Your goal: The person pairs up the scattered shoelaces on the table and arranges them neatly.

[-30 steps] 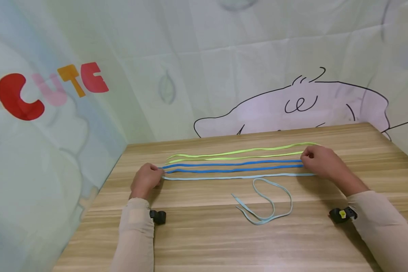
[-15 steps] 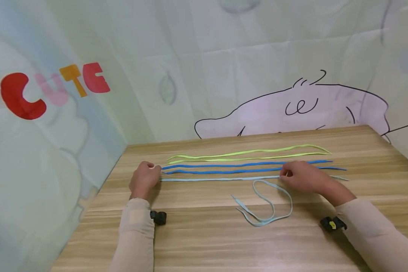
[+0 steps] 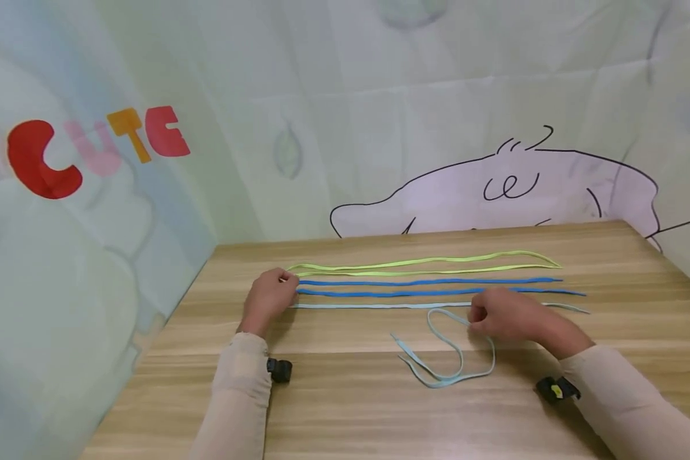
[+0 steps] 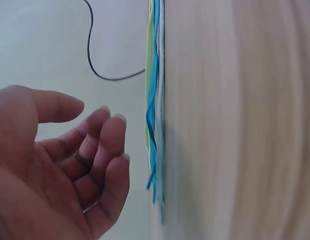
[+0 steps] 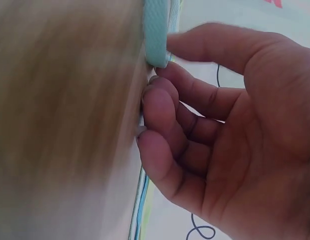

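Two blue shoelaces (image 3: 379,294) lie straight across the table, with a yellow-green shoelace (image 3: 402,262) doubled behind them. In front runs a straight light blue shoelace (image 3: 368,306). Closer to me, a second light blue shoelace (image 3: 445,384) lies in a loose curve. My left hand (image 3: 271,296) hovers at the left ends of the row; the left wrist view shows its fingers loosely bent with nothing between them. My right hand (image 3: 506,314) is over the far bend of the curved lace. In the right wrist view, thumb and forefinger stand slightly apart beside that lace (image 5: 156,35).
The wood-grain table (image 3: 351,415) meets a printed cloth backdrop (image 3: 345,128) along its back and left edges. Black wrist cameras sit at both sleeves, the left camera (image 3: 280,370) and the right camera (image 3: 556,389).
My right hand has come left and nearer, from the row's right ends to the curved lace. My left hand has shifted right, off the laces' left tips. The laces look nearly unmoved.
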`<action>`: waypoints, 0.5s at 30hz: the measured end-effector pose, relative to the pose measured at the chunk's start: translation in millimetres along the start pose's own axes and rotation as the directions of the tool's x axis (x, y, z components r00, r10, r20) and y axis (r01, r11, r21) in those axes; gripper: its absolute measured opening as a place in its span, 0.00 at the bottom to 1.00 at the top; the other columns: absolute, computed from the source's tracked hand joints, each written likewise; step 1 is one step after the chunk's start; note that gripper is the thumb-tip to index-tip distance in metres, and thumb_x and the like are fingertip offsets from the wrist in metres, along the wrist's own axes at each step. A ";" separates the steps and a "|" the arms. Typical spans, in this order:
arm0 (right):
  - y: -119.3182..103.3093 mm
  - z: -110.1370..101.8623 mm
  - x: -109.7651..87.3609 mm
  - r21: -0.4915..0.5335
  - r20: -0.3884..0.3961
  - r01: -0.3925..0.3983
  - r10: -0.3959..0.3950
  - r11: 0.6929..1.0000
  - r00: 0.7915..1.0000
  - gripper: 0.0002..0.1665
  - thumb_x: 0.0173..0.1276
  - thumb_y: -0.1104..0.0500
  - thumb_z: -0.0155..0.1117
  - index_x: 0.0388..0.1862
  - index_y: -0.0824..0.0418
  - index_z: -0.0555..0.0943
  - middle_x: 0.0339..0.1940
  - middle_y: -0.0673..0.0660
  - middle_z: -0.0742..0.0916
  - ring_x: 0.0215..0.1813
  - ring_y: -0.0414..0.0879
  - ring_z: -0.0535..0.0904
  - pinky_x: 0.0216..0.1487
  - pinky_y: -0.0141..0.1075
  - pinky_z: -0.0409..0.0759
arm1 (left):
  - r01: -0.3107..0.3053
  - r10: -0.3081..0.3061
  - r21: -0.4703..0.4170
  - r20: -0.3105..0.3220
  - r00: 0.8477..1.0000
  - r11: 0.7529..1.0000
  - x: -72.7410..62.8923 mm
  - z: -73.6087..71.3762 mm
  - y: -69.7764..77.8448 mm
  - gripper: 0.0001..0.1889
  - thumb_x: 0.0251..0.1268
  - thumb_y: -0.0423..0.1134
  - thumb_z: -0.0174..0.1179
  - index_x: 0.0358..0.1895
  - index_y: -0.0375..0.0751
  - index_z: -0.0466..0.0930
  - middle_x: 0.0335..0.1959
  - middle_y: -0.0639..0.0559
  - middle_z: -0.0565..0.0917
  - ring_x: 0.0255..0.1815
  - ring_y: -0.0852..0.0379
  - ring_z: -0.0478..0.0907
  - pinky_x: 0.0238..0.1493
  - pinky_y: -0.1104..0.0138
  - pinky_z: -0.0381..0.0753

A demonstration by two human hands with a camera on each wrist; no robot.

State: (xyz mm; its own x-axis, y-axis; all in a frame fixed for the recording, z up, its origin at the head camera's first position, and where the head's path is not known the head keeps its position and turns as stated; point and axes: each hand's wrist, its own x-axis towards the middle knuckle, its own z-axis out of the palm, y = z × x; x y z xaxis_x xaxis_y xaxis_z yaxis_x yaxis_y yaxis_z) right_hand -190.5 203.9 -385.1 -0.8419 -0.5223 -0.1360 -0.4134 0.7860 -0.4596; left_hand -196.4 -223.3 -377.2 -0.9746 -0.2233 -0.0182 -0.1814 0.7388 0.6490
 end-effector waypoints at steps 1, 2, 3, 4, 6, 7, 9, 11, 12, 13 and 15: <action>0.1 0.0 -0.9 -0.002 0.003 0.007 -0.007 1.000 1.000 0.06 0.65 0.58 0.68 0.29 0.53 0.80 0.25 0.46 0.79 0.28 0.42 0.73 0.29 0.36 0.71 | -0.012 0.012 -0.028 0.007 1.000 1.000 -0.5 3.6 1.6 0.16 0.69 0.46 0.49 0.46 0.41 0.80 0.30 0.50 0.84 0.31 0.51 0.76 0.34 0.62 0.72; 0.0 -0.4 -1.8 -0.006 0.006 0.009 -0.009 1.000 1.000 0.06 0.65 0.59 0.68 0.28 0.53 0.80 0.25 0.47 0.79 0.28 0.42 0.72 0.29 0.36 0.71 | -0.025 0.026 -0.058 0.017 1.000 0.998 -1.0 7.5 3.3 0.15 0.69 0.46 0.50 0.46 0.40 0.80 0.29 0.49 0.83 0.30 0.51 0.76 0.34 0.62 0.71; 0.2 -0.8 -2.6 -0.011 0.008 0.012 -0.012 1.000 1.000 0.06 0.65 0.60 0.67 0.28 0.53 0.80 0.25 0.47 0.78 0.28 0.42 0.72 0.29 0.36 0.71 | -0.036 0.038 -0.080 0.031 0.999 0.996 -1.6 11.3 5.1 0.15 0.69 0.46 0.50 0.45 0.40 0.80 0.28 0.49 0.83 0.30 0.51 0.76 0.34 0.62 0.71; 0.4 -1.3 -3.4 -0.011 0.011 0.014 -0.014 1.000 1.000 0.06 0.65 0.60 0.67 0.28 0.53 0.80 0.25 0.47 0.78 0.28 0.42 0.72 0.29 0.36 0.70 | -0.044 0.049 -0.099 0.044 0.998 0.994 -2.2 15.1 6.9 0.14 0.70 0.45 0.50 0.45 0.39 0.80 0.27 0.49 0.83 0.30 0.51 0.75 0.34 0.62 0.71; 1.5 -1.6 -4.4 -0.003 0.019 0.026 -0.026 1.000 0.999 0.06 0.66 0.61 0.66 0.28 0.53 0.79 0.24 0.47 0.78 0.27 0.42 0.71 0.28 0.35 0.70 | -0.049 0.060 -0.132 0.077 0.995 0.990 -3.8 22.3 10.6 0.14 0.71 0.45 0.51 0.44 0.40 0.81 0.28 0.48 0.82 0.30 0.51 0.75 0.35 0.62 0.71; 2.0 -1.6 -4.9 0.005 0.022 0.031 -0.031 1.000 0.999 0.07 0.66 0.61 0.65 0.28 0.53 0.79 0.24 0.46 0.77 0.27 0.41 0.71 0.28 0.34 0.69 | -0.050 0.064 -0.141 0.094 0.993 0.989 -4.5 25.3 12.3 0.13 0.71 0.45 0.51 0.45 0.40 0.81 0.28 0.49 0.83 0.31 0.51 0.76 0.35 0.62 0.71; 2.9 -0.9 -4.8 0.046 0.022 0.043 -0.044 0.998 0.999 0.07 0.66 0.61 0.64 0.28 0.53 0.78 0.23 0.46 0.77 0.26 0.41 0.71 0.27 0.34 0.68 | -0.059 0.077 -0.150 0.118 0.990 0.987 -5.9 29.5 16.4 0.13 0.72 0.45 0.52 0.44 0.41 0.81 0.29 0.49 0.83 0.31 0.52 0.76 0.36 0.62 0.72; 3.0 0.1 -3.3 0.108 0.014 0.066 -0.068 0.992 0.998 0.07 0.65 0.63 0.62 0.28 0.54 0.77 0.23 0.46 0.78 0.25 0.41 0.71 0.26 0.33 0.68 | -0.082 0.103 -0.163 0.124 0.987 0.983 -6.1 31.2 21.2 0.14 0.73 0.46 0.52 0.45 0.40 0.82 0.30 0.49 0.83 0.32 0.52 0.78 0.37 0.61 0.73; 2.4 0.7 -2.1 0.145 0.011 0.075 -0.077 0.987 0.997 0.07 0.66 0.63 0.62 0.28 0.54 0.77 0.23 0.46 0.79 0.26 0.41 0.71 0.26 0.33 0.68 | -0.094 0.116 -0.167 0.127 0.985 0.981 -6.0 31.2 23.6 0.14 0.73 0.46 0.53 0.45 0.40 0.82 0.31 0.48 0.84 0.33 0.52 0.79 0.38 0.61 0.74; 1.6 1.0 -0.7 0.182 0.005 0.091 -0.093 0.979 0.996 0.07 0.67 0.63 0.61 0.28 0.54 0.77 0.23 0.47 0.80 0.26 0.42 0.72 0.26 0.33 0.68 | -0.103 0.127 -0.174 0.131 0.983 0.979 -5.8 31.1 25.9 0.14 0.74 0.46 0.53 0.46 0.39 0.82 0.30 0.48 0.84 0.33 0.52 0.79 0.39 0.60 0.74; -0.3 1.3 2.2 0.284 -0.006 0.131 -0.135 0.950 0.991 0.06 0.68 0.64 0.61 0.30 0.57 0.77 0.24 0.51 0.82 0.26 0.44 0.74 0.27 0.33 0.71 | -0.111 0.139 -0.187 0.144 0.980 0.976 -6.3 30.8 30.7 0.15 0.74 0.47 0.53 0.45 0.38 0.81 0.29 0.48 0.84 0.33 0.52 0.79 0.40 0.60 0.74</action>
State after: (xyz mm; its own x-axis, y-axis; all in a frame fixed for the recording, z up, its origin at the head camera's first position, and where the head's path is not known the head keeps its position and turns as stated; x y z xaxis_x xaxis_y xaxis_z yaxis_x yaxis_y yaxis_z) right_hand -191.7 202.1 -386.4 -0.7803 -0.6217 -0.0676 -0.4046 0.5843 -0.7035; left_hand -199.9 -179.7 -380.6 -0.9990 -0.0248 -0.0368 -0.0442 0.6268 0.7779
